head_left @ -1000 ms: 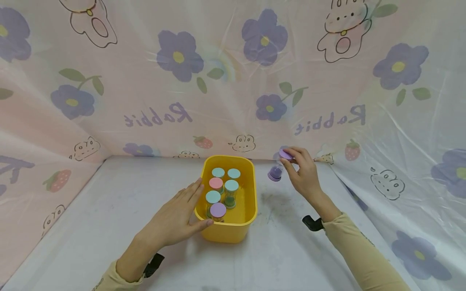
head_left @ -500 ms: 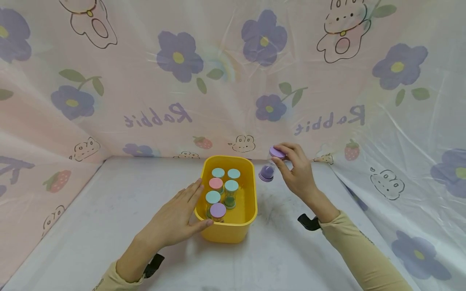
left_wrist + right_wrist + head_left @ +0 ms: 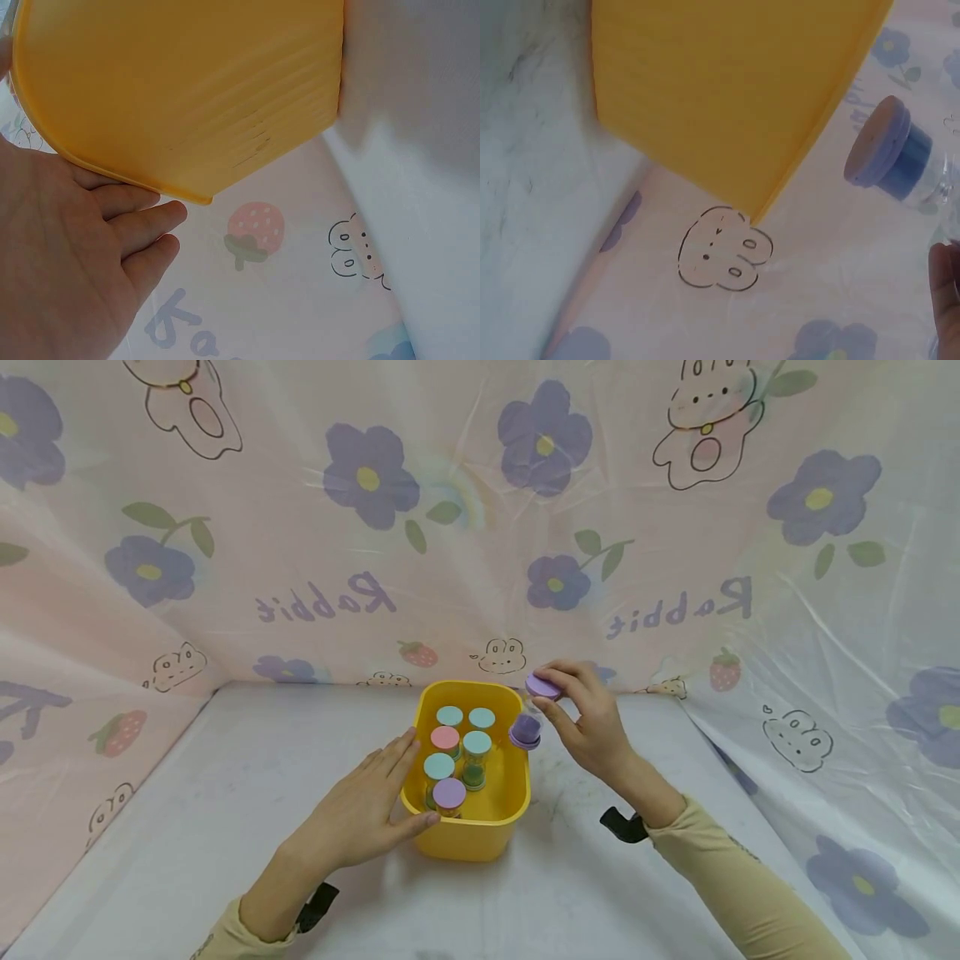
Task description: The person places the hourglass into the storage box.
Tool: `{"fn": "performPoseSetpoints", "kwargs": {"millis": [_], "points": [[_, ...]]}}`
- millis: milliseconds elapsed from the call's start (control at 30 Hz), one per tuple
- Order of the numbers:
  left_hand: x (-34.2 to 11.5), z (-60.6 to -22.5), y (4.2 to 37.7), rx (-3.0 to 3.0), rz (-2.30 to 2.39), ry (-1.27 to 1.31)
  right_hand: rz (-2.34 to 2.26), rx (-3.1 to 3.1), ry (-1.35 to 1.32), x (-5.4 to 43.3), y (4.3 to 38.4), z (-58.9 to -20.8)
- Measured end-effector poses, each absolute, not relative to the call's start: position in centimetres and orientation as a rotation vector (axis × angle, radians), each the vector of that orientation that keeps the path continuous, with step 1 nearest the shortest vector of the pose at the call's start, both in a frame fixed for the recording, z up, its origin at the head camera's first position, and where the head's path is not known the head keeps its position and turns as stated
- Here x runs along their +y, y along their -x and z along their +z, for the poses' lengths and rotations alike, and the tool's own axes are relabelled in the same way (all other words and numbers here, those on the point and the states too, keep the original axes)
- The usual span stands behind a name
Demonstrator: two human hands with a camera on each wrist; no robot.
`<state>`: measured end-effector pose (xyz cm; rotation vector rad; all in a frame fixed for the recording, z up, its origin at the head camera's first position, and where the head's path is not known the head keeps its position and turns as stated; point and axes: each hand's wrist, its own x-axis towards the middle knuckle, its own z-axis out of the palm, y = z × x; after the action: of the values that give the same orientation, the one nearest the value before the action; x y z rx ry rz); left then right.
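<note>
My right hand pinches the upper cap of a purple sand timer between thumb and fingers. It hangs slightly tilted over the right rim of a yellow bin, purple sand in its lower bulb. In the right wrist view, the timer's lower end shows beside the bin wall. My left hand rests along the bin's left rim with fingers straight, the thumb at the front corner. Inside stand several sand timers: blue-capped ones, a pink-capped one and a purple-capped one.
The bin stands on a white tabletop. Bare bin floor shows on its right side. Behind and at both sides hangs a pink sheet with flowers and rabbits. Each wrist wears a black strap mount.
My right hand has carried the purple sand timer leftward, from beside the bin to over its right rim. The left hand and the bin have stayed where they were.
</note>
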<state>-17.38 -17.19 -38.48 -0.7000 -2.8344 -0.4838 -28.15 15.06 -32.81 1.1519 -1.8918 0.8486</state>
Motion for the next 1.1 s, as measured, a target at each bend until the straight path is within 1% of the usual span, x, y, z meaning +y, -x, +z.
{"fn": "performPoseSetpoints", "kwargs": {"millis": [600, 900, 1100], "points": [[-17.2, -38.4, 17.4, -2.823, -0.483, 0.717, 0.947, -1.988, -1.35, 12.4, 26.7, -34.0], [-17.2, -38.4, 17.3, -2.819, -0.48, 0.721, 0.919, -2.124, -1.432, 11.8, 26.9, -35.7], [-17.2, -38.4, 17.3, -2.816, -0.487, 0.721, 0.886, -2.259, -1.436, 11.6, 27.0, -36.3]]}}
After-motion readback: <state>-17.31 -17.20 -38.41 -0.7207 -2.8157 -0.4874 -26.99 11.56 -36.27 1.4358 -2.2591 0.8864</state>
